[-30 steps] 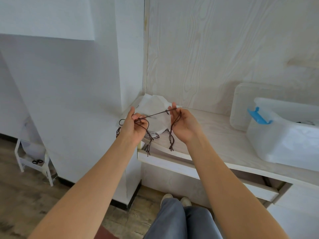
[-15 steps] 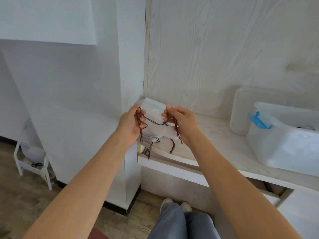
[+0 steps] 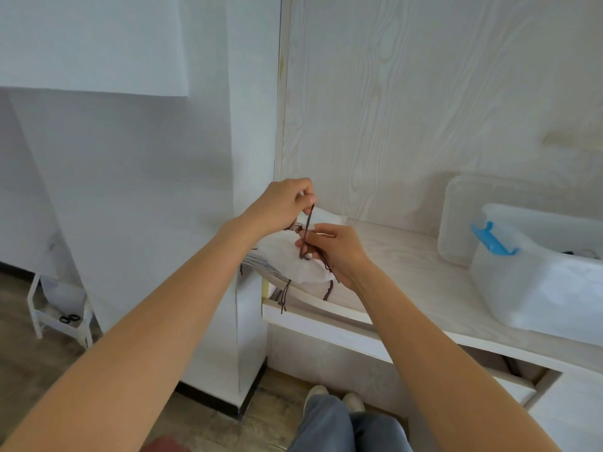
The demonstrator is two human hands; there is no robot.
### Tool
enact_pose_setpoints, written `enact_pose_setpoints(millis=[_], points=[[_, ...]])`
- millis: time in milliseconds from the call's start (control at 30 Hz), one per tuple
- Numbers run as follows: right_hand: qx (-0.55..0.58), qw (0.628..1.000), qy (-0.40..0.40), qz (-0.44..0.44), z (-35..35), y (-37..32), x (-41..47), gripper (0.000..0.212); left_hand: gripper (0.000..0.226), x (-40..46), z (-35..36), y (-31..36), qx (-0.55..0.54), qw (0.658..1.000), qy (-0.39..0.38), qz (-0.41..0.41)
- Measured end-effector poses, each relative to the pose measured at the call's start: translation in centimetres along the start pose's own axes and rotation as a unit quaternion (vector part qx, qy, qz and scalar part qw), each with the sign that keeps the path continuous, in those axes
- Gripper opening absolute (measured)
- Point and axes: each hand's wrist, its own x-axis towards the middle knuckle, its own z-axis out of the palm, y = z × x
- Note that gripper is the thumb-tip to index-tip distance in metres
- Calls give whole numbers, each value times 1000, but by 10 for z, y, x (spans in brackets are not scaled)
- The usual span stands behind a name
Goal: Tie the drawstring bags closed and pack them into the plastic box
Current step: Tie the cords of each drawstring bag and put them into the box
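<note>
White drawstring bags [image 3: 293,262] lie in a pile at the left end of the pale wooden desk [image 3: 408,265]. A dark brown drawstring [image 3: 306,233] runs between my hands above the pile. My left hand [image 3: 287,203] is raised and pinches the cord's upper end. Lower and to the right, my right hand [image 3: 336,249] holds the cord's other strands in curled fingers. Loose cord ends [image 3: 285,296] dangle over the desk's front edge. The translucent plastic box [image 3: 535,288] with a blue latch [image 3: 492,241] stands at the right of the desk.
The box's lid [image 3: 460,216] leans against the wood-grain back panel. A drawer [image 3: 489,370] under the desk is partly open. A white wall column [image 3: 248,158] borders the desk on the left. A small white rack [image 3: 58,311] stands on the floor at far left. My legs and shoes [image 3: 336,406] are below.
My left hand has risen and moved right, pulling the cord upward. My right hand has dropped lower over the bag pile. The cord now runs nearly vertical instead of sideways.
</note>
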Motion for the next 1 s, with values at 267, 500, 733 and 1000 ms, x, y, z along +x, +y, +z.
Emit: enact_pose_setpoints(millis=[267, 500, 733, 1000], points=[[72, 996, -26, 44, -8, 5, -1, 18, 18, 19, -2, -9, 204, 979, 1, 24], [109, 992, 4, 61, -10, 4, 1, 12, 16, 32, 0, -16, 137, 988, -3, 75], [134, 986, -14, 96, -14, 1, 4, 12, 21, 45, 9, -30, 182, 982, -10, 40], [115, 991, 17, 74, -9, 2, 6, 5, 27, 26, 30, -41, 259, 963, 76, 25]])
